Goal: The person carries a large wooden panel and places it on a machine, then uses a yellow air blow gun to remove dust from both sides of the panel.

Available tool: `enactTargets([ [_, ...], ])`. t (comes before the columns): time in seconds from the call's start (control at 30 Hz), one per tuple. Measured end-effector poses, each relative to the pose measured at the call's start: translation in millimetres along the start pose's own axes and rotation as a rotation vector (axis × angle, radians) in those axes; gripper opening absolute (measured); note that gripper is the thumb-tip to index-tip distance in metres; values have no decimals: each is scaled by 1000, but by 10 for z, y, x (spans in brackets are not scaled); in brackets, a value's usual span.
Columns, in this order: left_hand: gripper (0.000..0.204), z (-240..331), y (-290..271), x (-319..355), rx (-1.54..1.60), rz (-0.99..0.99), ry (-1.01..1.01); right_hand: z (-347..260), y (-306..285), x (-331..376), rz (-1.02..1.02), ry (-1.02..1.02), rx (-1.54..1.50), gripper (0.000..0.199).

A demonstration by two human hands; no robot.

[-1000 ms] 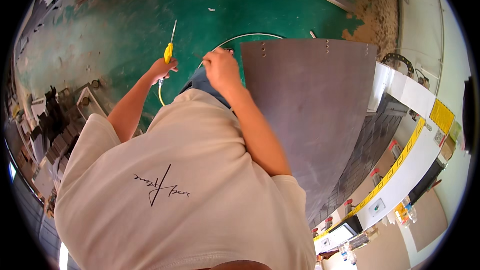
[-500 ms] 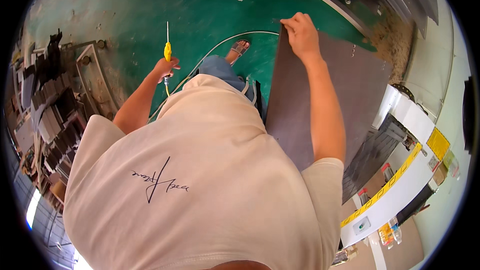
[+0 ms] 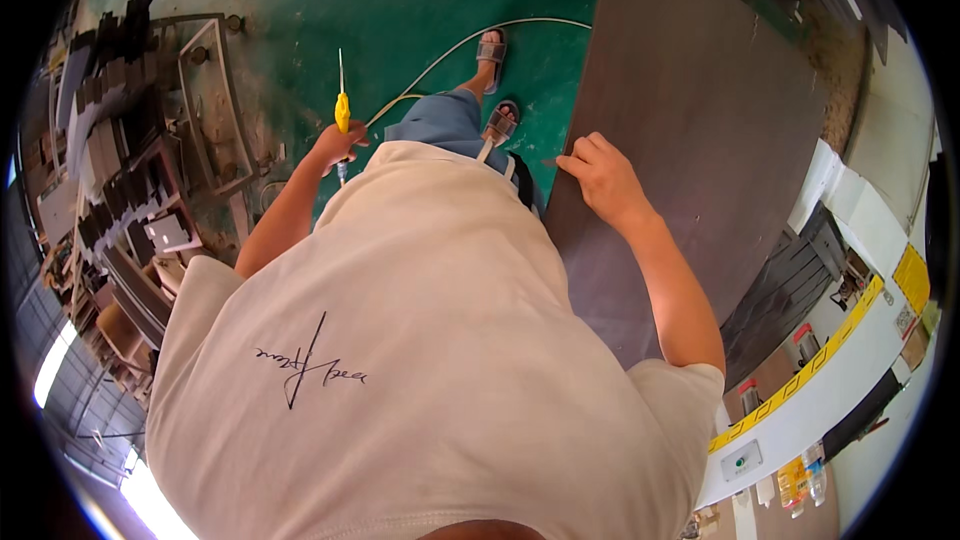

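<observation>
My left hand (image 3: pixel 335 146) is closed round a yellow-handled screwdriver (image 3: pixel 341 110), its thin shaft pointing away from me over the green floor (image 3: pixel 400 0). My right hand (image 3: pixel 600 175) grips the near left edge of a large dark grey metal sheet (image 3: pixel 700 130) that stands at my right side. My feet in sandals (image 3: pixel 497 90) stand on the green floor between the two hands. My pale T-shirt fills the lower middle of the view.
A pale cable (image 3: pixel 470 40) curves across the floor past my feet. Racks of dark metal parts (image 3: pixel 120 170) line the left side. At right runs a white machine edge with yellow striped tape (image 3: pixel 830 370), with small bottles (image 3: pixel 795 480) beneath it.
My right hand has slid from the sheet's far top corner back to its near edge. The view has swung, so the sheet now stands closer on my right. The screwdriver stays in my left hand.
</observation>
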State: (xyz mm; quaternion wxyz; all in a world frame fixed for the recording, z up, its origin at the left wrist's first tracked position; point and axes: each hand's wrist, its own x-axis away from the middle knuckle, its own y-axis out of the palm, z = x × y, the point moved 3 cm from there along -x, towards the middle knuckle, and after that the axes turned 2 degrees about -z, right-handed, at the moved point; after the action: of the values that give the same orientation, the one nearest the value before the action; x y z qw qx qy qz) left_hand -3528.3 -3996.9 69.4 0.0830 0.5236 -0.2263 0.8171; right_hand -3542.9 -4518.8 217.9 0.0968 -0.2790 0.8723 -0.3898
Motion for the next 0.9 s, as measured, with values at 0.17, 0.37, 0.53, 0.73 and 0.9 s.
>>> enactTargets([
  [0.17,35,-640,-600,509,-795,15,-51,367,-392,-544,235,32,108,13],
  [0.37,29,-1296,-1890,946,-1039,506,125,1351,-918,-1382,512,167,326,16],
  [0.53,36,-1564,-1612,1193,-860,493,210,1125,-754,-1226,308,117,310,14],
  [0.73,39,-2109,-518,1140,-609,152,42,-10,101,-48,146,13,232,5],
  [0.9,40,-2717,-141,1081,-717,62,177,-1054,944,1159,90,76,184,7],
])
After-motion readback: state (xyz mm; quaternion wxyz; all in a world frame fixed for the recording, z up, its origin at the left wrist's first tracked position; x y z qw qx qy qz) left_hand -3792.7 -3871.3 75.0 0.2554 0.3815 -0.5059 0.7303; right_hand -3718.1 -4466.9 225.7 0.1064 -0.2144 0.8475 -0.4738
